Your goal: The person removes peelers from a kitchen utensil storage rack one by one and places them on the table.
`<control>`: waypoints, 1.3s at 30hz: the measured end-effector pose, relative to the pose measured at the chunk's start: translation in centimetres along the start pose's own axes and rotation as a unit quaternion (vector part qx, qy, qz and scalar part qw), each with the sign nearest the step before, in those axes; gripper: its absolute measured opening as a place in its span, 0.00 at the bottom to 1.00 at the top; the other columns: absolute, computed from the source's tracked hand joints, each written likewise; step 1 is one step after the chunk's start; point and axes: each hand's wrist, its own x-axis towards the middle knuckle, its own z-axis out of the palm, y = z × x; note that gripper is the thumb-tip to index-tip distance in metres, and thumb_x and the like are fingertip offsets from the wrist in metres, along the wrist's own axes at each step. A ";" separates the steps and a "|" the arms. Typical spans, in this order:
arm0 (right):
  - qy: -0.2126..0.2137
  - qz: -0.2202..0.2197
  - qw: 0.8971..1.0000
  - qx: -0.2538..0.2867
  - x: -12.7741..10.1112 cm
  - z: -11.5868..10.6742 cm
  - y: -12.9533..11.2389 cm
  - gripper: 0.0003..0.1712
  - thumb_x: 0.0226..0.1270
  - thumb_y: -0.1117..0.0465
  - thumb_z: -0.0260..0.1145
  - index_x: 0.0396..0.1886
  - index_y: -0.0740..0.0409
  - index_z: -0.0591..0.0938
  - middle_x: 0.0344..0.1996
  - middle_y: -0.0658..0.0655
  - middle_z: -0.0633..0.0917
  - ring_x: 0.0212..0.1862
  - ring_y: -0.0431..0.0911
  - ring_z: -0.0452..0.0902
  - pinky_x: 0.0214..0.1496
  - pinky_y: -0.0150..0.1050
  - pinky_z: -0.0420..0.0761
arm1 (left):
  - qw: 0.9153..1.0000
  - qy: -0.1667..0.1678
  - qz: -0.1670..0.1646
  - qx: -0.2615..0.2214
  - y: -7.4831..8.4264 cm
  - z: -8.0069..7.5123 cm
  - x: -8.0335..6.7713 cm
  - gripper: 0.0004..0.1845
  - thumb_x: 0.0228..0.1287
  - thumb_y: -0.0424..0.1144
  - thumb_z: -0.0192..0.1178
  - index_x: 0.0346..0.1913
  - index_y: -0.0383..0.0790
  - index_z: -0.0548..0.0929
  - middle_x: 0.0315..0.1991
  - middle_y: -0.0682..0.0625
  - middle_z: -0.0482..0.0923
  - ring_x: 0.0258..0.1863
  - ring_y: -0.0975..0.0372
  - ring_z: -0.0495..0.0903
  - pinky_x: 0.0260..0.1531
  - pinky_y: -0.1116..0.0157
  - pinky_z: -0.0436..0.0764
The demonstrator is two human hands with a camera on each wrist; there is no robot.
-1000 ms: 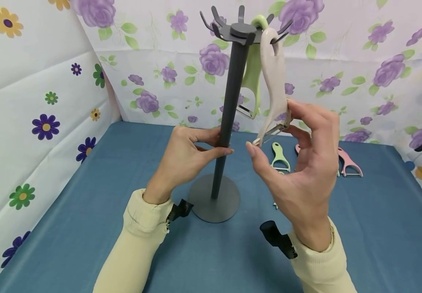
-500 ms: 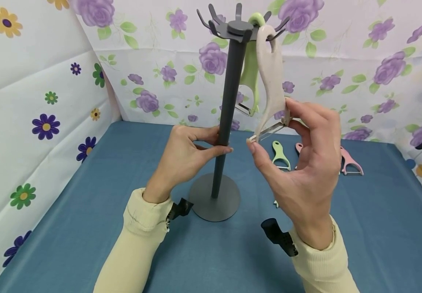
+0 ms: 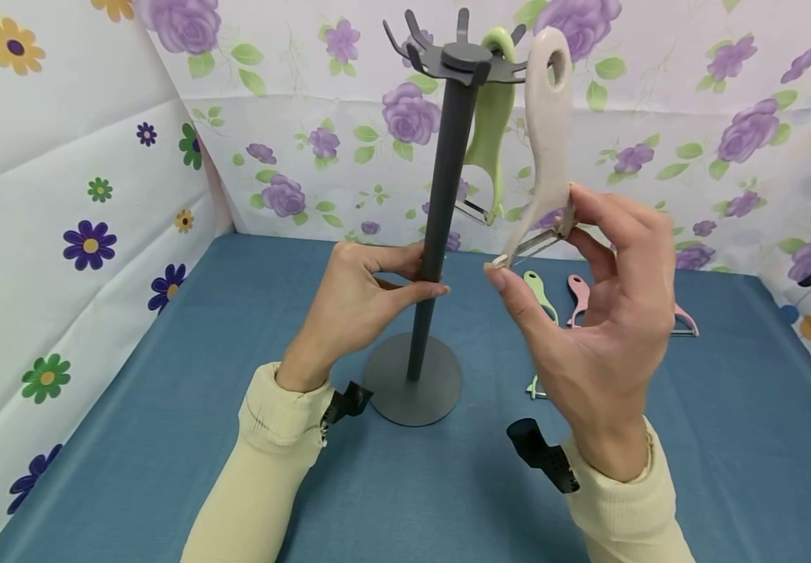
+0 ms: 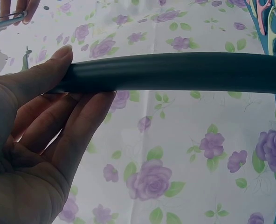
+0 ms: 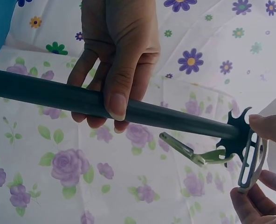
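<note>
Left hand: thumb and fingers curled round the pole of a dark grey metal hook stand, round base on the blue-covered bench. Right hand: thumb and fingers pinching the blade end of a beige plastic Y-shaped peeler, held upright, its handle hole level with the stand's right-hand hooks; whether it is hooked on cannot be told. Light green plastic peeler: hanging from a rear hook. Green peeler and pink peeler: lying flat on the bench beyond the right hand.
</note>
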 end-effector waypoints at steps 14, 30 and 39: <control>-0.012 0.001 1.000 -0.019 0.1 -0.4 -0.4 0.35 0.47 0.71 0.81 0.57 0.73 0.81 0.55 0.67 0.79 0.58 0.59 0.76 0.65 0.48 0.83 | 1.000 0.002 -0.001 0.003 -0.1 0.0 0.1 0.21 0.59 0.37 0.76 0.56 0.46 0.88 0.43 0.50 0.91 0.40 0.66 0.90 0.35 0.67 0.90; -0.037 -0.019 0.996 -0.083 0.2 -0.9 0.0 0.37 0.50 0.66 0.82 0.63 0.65 0.81 0.57 0.66 0.77 0.60 0.56 0.76 0.65 0.43 0.83 | 1.000 0.003 -0.003 -0.010 -0.1 0.2 0.1 0.21 0.59 0.36 0.76 0.56 0.46 0.88 0.44 0.50 0.91 0.39 0.67 0.90 0.36 0.66 0.90; -0.027 -0.022 0.995 -0.093 0.4 -1.4 0.2 0.36 0.49 0.66 0.83 0.61 0.65 0.83 0.56 0.67 0.77 0.59 0.57 0.76 0.65 0.44 0.83 | 1.000 0.004 -0.011 -0.004 0.0 -0.1 0.1 0.20 0.59 0.37 0.76 0.55 0.47 0.89 0.44 0.50 0.91 0.39 0.68 0.90 0.36 0.67 0.90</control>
